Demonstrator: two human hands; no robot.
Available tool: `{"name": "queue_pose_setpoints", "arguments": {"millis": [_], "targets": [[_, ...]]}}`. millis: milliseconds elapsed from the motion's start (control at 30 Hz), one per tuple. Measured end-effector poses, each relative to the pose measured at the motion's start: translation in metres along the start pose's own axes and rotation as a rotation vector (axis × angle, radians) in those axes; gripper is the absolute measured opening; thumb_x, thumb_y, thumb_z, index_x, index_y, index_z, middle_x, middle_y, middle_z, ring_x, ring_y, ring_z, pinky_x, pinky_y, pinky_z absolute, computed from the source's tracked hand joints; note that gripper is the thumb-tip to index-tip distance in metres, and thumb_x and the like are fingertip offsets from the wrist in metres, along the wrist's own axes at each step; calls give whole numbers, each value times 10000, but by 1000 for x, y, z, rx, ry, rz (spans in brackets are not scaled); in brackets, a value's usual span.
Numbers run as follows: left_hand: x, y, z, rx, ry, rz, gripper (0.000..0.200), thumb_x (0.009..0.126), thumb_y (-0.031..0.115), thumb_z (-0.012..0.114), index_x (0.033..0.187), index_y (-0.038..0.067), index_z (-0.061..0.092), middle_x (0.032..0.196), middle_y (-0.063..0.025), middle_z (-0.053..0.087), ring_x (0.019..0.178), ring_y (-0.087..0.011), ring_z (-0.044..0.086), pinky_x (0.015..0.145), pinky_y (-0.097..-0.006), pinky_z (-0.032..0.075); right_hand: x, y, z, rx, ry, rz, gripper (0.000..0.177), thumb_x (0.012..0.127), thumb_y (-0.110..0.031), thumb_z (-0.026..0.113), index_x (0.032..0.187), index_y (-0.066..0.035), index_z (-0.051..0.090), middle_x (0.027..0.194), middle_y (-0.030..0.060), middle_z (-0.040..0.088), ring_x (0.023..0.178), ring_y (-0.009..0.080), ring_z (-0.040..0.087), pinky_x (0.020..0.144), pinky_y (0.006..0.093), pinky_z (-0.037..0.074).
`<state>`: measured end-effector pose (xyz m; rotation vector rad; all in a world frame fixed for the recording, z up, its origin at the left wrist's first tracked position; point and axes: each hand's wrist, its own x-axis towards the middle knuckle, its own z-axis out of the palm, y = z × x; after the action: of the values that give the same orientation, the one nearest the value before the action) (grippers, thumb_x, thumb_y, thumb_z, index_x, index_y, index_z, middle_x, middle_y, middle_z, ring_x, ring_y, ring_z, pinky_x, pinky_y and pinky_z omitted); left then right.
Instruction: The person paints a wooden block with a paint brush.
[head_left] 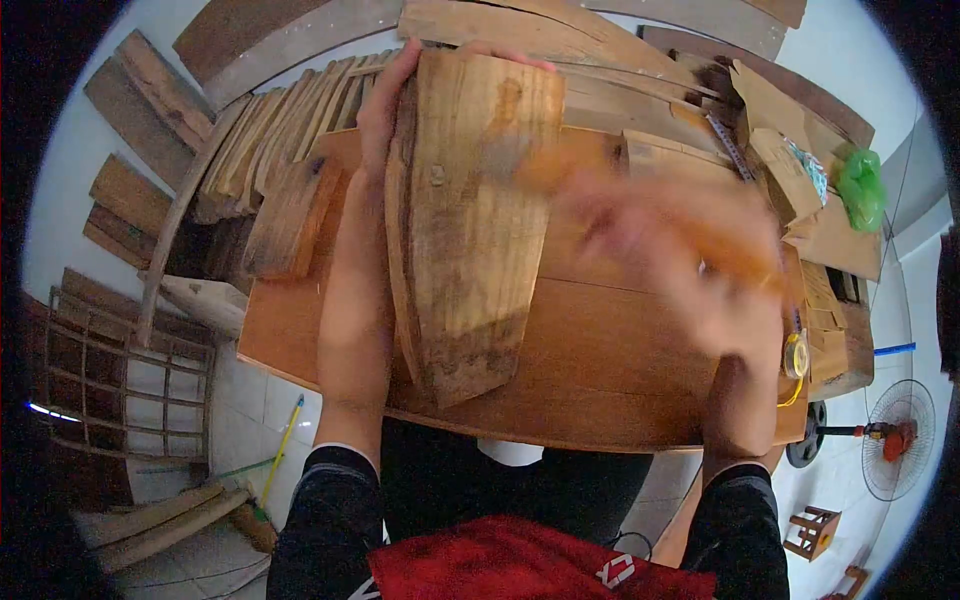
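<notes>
A thick wooden board [475, 230] with a bark-like, rough left edge stands tilted on the table. My left hand [390, 100] grips its upper end, the thumb side along the left edge and fingers over the top. In my right hand [670, 235] is a wooden-handled tool [735, 250], its orange-brown head close to the board's right side. Motion smears this hand and the tool, so its kind and any contact with the board cannot be made out.
Under the board is a brown wooden table [620, 350]. Stacked planks [290, 130] stand at the left. A yellow tape measure [795, 355] lies at the right edge, a green plastic bag [862, 190] beyond it. A fan [897, 440] stands at the right.
</notes>
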<state>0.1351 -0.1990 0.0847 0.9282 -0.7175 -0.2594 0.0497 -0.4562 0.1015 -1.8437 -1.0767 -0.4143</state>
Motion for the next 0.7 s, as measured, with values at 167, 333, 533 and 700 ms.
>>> {"name": "queue_pose_setpoints", "arguments": {"millis": [167,333,533,700], "targets": [[0,-4,-20,-27,22,-13,691,1037,545,394,1295,-60,607,1272,-162,669,1151,-221,640,1024,-331,472,3,7,1,-150,13,-100,191,808,-141,764,970,-42,741,862,102,701,774,259,670,705,369,523],[1,-5,-26,115,161,41,695,1034,552,401,1298,-58,604,1275,-161,670,1151,-220,641,1021,-335,474,6,-2,0,131,-332,-177,140,847,-137,726,915,-18,703,840,97,648,731,302,613,638,380,476],[4,-4,-20,24,-52,1,927,968,737,323,1369,-81,492,1462,-320,495,1329,-375,526,1130,-460,411,6,2,3,-150,36,-33,198,863,-199,697,849,-8,645,866,111,650,766,266,622,660,371,473],[9,-8,-35,68,-180,71,930,969,738,313,1368,-83,489,1461,-322,494,1343,-384,515,1126,-477,420,-4,13,-3,207,-178,-57,159,902,-186,675,881,-29,664,866,110,703,811,232,679,715,369,525]]}}
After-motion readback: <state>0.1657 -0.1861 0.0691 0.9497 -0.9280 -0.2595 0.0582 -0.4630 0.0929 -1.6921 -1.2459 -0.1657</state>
